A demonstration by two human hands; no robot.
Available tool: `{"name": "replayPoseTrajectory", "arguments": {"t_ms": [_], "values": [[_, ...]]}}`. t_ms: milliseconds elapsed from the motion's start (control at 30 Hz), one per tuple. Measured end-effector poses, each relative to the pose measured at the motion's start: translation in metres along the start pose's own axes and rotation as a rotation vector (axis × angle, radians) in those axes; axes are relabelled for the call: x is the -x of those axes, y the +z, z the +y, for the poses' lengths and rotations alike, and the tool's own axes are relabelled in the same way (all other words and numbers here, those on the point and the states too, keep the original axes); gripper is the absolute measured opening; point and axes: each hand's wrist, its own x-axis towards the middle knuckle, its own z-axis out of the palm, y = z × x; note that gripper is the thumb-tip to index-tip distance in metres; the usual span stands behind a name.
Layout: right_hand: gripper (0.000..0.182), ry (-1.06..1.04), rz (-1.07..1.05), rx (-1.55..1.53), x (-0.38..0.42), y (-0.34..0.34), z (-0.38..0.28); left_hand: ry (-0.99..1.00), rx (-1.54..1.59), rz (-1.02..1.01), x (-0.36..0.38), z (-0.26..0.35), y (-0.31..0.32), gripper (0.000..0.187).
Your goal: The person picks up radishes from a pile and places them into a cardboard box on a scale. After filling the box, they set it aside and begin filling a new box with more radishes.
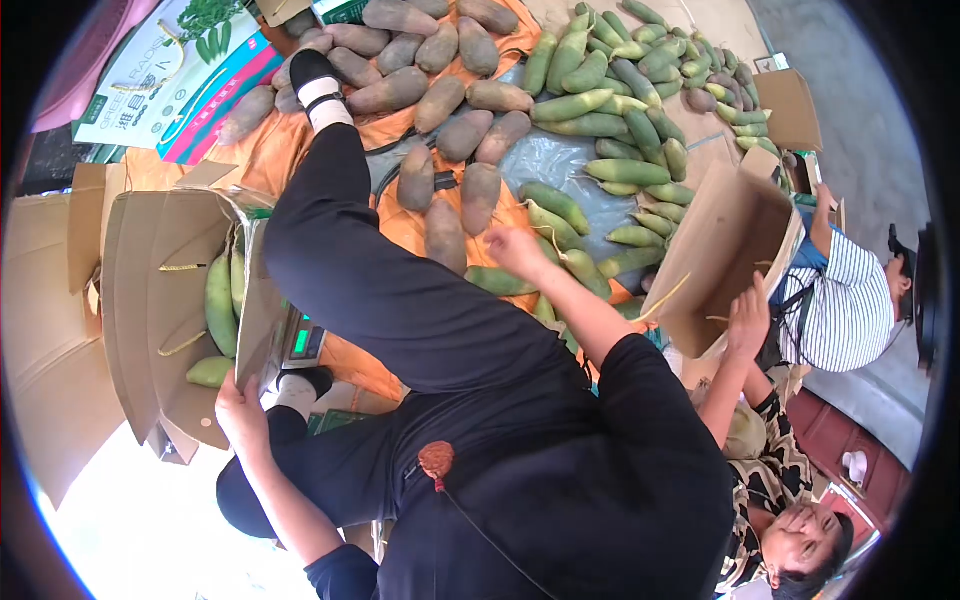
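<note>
My left hand (pixel 243 415) grips the near edge of an open cardboard carton (pixel 135 290), fingers closed over its wall. Inside the carton lie long green radishes (pixel 220 305). A digital scale (pixel 303 338) with a lit green display shows beside the carton's lower part. My right hand (pixel 517 252) is stretched over the produce pile, fingers partly extended and nothing visible in them. Its fingertips are right by a dark purplish-brown root (pixel 480 197). Green radishes (pixel 555 215) lie just beyond and below that hand.
Purplish roots (pixel 390 90) and green radishes (pixel 590 70) cover an orange sheet (pixel 285 150). On the right a seated person's hand (pixel 748 318) touches another open carton (pixel 715 260). A person in stripes (pixel 845 300) is farther off. A printed gift box (pixel 180 75) stands top left.
</note>
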Motion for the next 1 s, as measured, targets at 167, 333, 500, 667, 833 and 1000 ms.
{"name": "replayPoseTrajectory", "arguments": {"t_ms": [167,333,500,667,833,1000], "values": [[0.033,0.071,-0.032,0.135,0.027,-0.007,-0.014,0.015,0.039,-0.008,-0.001,-0.005,0.002,0.019],[0.061,0.093,0.219,0.233,0.036,-0.036,-0.004,0.018,0.047,0.033,0.000,-0.004,0.002,0.019],[0.073,0.315,0.424,0.350,0.050,-0.040,0.031,-0.026,-0.098,0.005,0.001,0.002,-0.001,0.025],[0.031,0.421,0.081,0.369,0.058,-0.041,0.066,-0.010,-0.097,0.046,0.003,-0.003,-0.001,0.023],[0.034,0.357,0.106,0.310,0.056,-0.033,0.094,0.010,-0.081,0.038,0.001,-0.007,0.001,0.022],[0.043,0.287,0.187,-0.007,0.047,-0.037,0.135,-0.019,-0.070,0.014,0.003,-0.003,-0.003,0.024]]}}
